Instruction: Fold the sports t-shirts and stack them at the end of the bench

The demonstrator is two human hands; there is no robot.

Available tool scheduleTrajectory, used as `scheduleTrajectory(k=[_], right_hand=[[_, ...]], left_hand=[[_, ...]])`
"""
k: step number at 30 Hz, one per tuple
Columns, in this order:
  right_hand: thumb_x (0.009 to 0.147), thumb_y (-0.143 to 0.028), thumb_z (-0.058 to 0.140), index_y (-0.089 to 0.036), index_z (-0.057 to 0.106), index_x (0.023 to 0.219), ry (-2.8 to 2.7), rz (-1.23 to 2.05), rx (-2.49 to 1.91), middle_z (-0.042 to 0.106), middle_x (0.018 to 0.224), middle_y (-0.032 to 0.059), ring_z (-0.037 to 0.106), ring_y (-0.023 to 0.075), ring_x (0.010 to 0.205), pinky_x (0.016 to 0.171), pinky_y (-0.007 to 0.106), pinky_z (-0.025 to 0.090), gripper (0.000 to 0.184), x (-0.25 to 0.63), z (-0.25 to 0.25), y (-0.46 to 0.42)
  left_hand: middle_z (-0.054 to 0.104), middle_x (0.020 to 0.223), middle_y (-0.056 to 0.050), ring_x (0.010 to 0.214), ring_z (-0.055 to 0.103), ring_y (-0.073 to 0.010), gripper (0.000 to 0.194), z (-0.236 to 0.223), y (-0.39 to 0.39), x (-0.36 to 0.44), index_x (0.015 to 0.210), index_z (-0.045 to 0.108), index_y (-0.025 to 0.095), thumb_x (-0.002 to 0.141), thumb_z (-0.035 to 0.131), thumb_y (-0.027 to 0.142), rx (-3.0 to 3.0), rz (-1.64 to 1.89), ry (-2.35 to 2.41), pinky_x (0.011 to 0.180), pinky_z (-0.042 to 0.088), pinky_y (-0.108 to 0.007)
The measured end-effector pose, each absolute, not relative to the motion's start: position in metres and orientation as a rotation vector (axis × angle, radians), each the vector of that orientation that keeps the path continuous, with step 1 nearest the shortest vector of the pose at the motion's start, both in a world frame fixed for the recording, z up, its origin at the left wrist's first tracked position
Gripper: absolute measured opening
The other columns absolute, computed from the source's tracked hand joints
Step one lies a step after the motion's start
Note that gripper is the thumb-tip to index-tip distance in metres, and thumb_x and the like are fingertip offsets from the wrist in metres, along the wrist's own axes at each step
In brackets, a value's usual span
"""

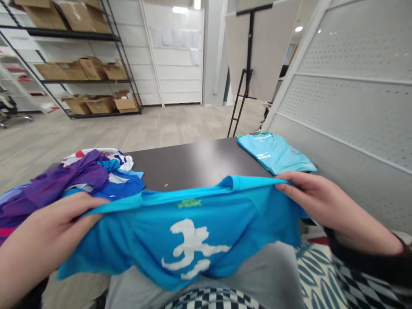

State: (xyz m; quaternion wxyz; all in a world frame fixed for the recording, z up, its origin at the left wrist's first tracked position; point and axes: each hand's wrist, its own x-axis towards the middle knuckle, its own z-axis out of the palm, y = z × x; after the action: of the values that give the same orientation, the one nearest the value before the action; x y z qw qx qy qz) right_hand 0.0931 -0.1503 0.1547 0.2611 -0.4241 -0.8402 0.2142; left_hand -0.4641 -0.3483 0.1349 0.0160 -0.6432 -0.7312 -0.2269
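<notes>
A blue T-shirt (151, 240) with a white figure print and small yellow-green lettering is stretched between my two hands, above my lap at the table's near edge. My left hand (61, 227) pinches one shoulder of it between thumb and fingers. On the other side, my right hand (315, 197) pinches the opposite shoulder. The neckline lies along the top, and the lower part of the shirt hangs down. Its far side is hidden from me.
The dark table (183, 163) bears a heap of crumpled purple, white and blue clothes (86, 171) at left. A folded light-blue shirt stack (273, 150) lies at back right, beside a white perforated panel (347, 98). Beyond stand a shelf with cardboard boxes (99, 103) and a black easel (247, 73).
</notes>
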Motion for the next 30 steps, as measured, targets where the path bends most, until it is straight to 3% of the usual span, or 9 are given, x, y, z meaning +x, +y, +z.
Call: scheduleTrajectory(k=[3,6,9,12,14,16,20,23,30], right_hand=[[0.106,-0.066,0.059,-0.031,0.082,0.114,-2.196,0.253,-1.225,0.084,0.111,0.0088,0.077,0.0372,0.1,0.093,0.055,0.063,0.042,0.06,0.159,-0.068],[0.11,-0.065,0.049,-0.031,0.08,0.114,-2.206,0.087,-1.319,0.084,0.116,0.0113,0.075,0.0359,0.111,0.105,0.052,0.06,0.046,0.012,0.152,0.018],[0.112,-0.057,0.056,-0.019,0.078,0.121,-2.319,0.058,-1.485,0.083,0.124,0.0173,0.072,0.0326,0.125,0.115,0.046,0.052,0.045,-0.039,0.128,0.069],[0.108,-0.04,0.067,-0.012,0.073,0.137,-2.354,-0.003,-1.531,0.074,0.142,0.0289,0.065,0.0429,0.138,0.121,0.059,0.045,0.042,-0.077,0.084,0.076],[0.113,-0.042,0.053,-0.015,0.063,0.154,-2.399,-0.012,-1.527,0.068,0.153,0.0278,0.059,0.0432,0.148,0.124,0.061,0.042,0.05,-0.09,0.048,0.067],[0.115,-0.057,0.045,-0.018,0.053,0.167,-2.514,0.082,-1.489,0.057,0.169,0.0233,0.049,0.0426,0.159,0.13,0.063,0.036,0.065,-0.09,0.017,0.06],[0.112,-0.076,0.037,-0.024,0.036,0.18,-2.668,0.231,-1.498,0.028,0.188,0.0112,0.023,0.0414,0.174,0.138,0.071,0.016,0.086,-0.068,-0.013,0.071],[0.113,-0.074,0.037,-0.026,0.033,0.182,-2.739,0.263,-1.44,0.024,0.189,0.0085,0.021,0.0374,0.176,0.14,0.069,0.013,0.084,-0.056,-0.01,0.092],[0.111,-0.078,0.035,-0.025,0.029,0.183,-2.752,0.22,-1.452,0.02,0.19,0.0099,0.018,0.0376,0.177,0.14,0.069,0.013,0.089,-0.08,-0.011,0.125]], left_hand=[[0.087,0.117,0.0,0.112,0.08,-0.0301,0.047,0.149,-0.248,-0.463,0.115,0.089,0.037,0.099,0.053,0.061,-1.953,-0.733,-2.187,0.109,0.061,-0.041],[0.084,0.132,-0.009,0.127,0.075,-0.0331,0.055,0.15,-0.141,-0.458,0.128,0.086,0.024,0.106,0.044,0.052,-2.06,-0.465,-2.202,0.114,0.055,-0.043],[0.078,0.141,-0.019,0.135,0.069,-0.0397,0.052,0.128,-0.068,-0.439,0.132,0.084,0.02,0.106,0.048,0.05,-1.98,-0.102,-2.395,0.118,0.051,-0.051],[0.067,0.154,-0.025,0.145,0.061,-0.0439,0.055,0.085,-0.045,-0.402,0.149,0.072,0.018,0.109,0.047,0.045,-1.846,-0.123,-2.453,0.122,0.044,-0.058],[0.064,0.159,-0.023,0.146,0.06,-0.0423,0.06,0.051,-0.049,-0.378,0.159,0.064,0.02,0.112,0.037,0.043,-1.913,-0.247,-2.412,0.122,0.044,-0.059],[0.056,0.17,-0.021,0.154,0.053,-0.0445,0.069,0.021,-0.058,-0.364,0.168,0.056,0.021,0.112,0.033,0.055,-2.022,-0.289,-2.418,0.126,0.04,-0.063],[0.026,0.189,-0.01,0.175,0.019,-0.0463,0.096,-0.013,-0.067,-0.379,0.181,0.036,0.027,0.104,0.034,0.083,-2.2,-0.242,-2.464,0.138,0.016,-0.069],[0.021,0.19,-0.006,0.177,0.014,-0.0413,0.099,-0.015,-0.055,-0.405,0.182,0.032,0.027,0.103,0.036,0.085,-2.335,-0.211,-2.393,0.141,0.009,-0.066],[0.021,0.19,-0.006,0.177,0.016,-0.0381,0.095,-0.013,-0.014,-0.438,0.182,0.033,0.026,0.105,0.034,0.081,-2.375,-0.192,-2.293,0.141,0.008,-0.063]])
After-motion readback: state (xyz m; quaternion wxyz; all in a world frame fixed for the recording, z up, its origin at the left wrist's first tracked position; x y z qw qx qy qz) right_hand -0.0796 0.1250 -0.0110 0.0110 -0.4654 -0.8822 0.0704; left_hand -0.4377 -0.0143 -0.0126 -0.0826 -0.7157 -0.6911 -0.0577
